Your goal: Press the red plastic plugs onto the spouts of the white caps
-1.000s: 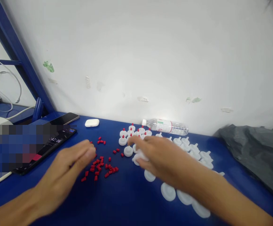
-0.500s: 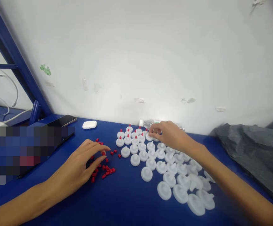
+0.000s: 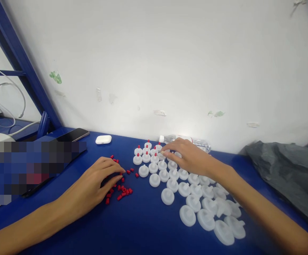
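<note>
My left hand point(image 3: 95, 182) rests on the blue table point(image 3: 143, 230) over a scatter of small red caps point(image 3: 123, 192); its thumb and forefinger pinch together on one red cap at the fingertips. My right hand point(image 3: 189, 157) reaches over rows of white disc pieces point(image 3: 188, 215), its fingertips closed on a white disc at the back row. Beside those fingertips stand several white discs with red caps fitted point(image 3: 145, 156).
A clear water bottle point(image 3: 203, 145) lies along the wall behind the discs. A white earbud case point(image 3: 103, 139) and a dark phone point(image 3: 73, 134) lie at the back left. A grey plastic bag point(image 3: 286, 170) covers the right side. A blue frame post point(image 3: 23, 71) slants at left.
My right hand swept away from the near discs to the back row, then dropped slightly onto it. My left hand closed its fingers onto a red cap.
</note>
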The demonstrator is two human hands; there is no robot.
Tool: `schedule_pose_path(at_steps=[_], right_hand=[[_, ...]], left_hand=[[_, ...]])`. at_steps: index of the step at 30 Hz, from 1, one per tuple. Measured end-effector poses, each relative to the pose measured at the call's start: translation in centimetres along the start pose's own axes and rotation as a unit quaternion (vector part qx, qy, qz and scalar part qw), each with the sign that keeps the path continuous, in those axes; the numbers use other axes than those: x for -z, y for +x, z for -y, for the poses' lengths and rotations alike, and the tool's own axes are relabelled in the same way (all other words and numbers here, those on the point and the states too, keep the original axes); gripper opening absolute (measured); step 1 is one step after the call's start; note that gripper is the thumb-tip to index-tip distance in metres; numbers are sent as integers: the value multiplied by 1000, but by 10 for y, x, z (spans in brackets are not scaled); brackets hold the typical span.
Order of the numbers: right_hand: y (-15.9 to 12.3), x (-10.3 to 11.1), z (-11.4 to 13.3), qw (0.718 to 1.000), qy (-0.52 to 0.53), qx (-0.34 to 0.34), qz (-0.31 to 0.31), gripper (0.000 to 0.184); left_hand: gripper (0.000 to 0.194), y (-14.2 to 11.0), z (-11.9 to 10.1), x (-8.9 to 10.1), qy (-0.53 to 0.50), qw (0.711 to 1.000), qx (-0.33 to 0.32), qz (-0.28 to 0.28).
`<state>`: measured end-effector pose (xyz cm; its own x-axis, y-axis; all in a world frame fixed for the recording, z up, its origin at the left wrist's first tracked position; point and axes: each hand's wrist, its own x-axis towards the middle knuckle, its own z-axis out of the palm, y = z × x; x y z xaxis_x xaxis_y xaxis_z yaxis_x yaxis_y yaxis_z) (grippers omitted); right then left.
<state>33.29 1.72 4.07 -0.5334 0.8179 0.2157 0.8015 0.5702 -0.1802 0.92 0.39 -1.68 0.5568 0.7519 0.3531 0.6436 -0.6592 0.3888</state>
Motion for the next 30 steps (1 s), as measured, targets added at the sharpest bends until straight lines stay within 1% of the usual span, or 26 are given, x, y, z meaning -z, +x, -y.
schedule_pose_path(at_steps=[3,4,5,6,9,10,11,13,14,16,18,19,21,24,27,28,29,30], right_hand=[[1,-5,5,999,-2,35,42,44],[1,-6,5,998,-5,40,45,44],[2,-7,5,999,-9,41,35,43],[2,-8,4,999,-15,38,12,40],[3,-8,8,996,-32,10,-85,30],[3,-8,12,994,-29,1,-108,28],[3,-7,18,993,-18,-5,-119,25],[2,-8,34,994,20,7,-107,21],[2,-8,44,994,41,27,-93,21],[0,-11,64,991,71,92,-61,27],[-3,-15,83,984,76,160,-33,33],[-4,-17,90,980,72,185,-20,35],[-7,-20,102,975,59,215,3,37],[-9,-22,111,973,55,223,18,36],[-8,-22,111,970,82,225,26,27],[-8,-22,109,969,81,231,29,26],[-7,-21,104,968,68,238,30,25],[-7,-20,98,970,47,239,29,26]], left_hand=[[24,0,-6,3,-3,1000,5,-1],[23,-1,-8,4,-5,1000,6,-4],[23,-1,-11,5,-9,1000,8,-10],[22,-2,-13,6,-14,1000,9,-19],[21,-4,-18,9,-30,998,0,-55],[21,-4,-20,9,-34,997,-8,-66],[20,-5,-22,9,-37,996,-18,-74],[18,-7,-25,10,-41,995,-39,-85],[17,-7,-26,10,-41,994,-46,-90],[14,-9,-28,10,-38,993,-55,-97],[12,-10,-28,9,-36,993,-69,-93],[9,-11,-28,9,-37,992,-81,-86],[2,-11,-27,9,-35,990,-119,-66],[14,-12,-28,10,-24,984,-171,-35],[23,-13,-29,12,-43,980,-195,11],[24,-14,-29,14,-56,980,-188,18],[25,-14,-28,15,-69,984,-166,16],[28,-15,-26,17,-80,989,-127,2]])
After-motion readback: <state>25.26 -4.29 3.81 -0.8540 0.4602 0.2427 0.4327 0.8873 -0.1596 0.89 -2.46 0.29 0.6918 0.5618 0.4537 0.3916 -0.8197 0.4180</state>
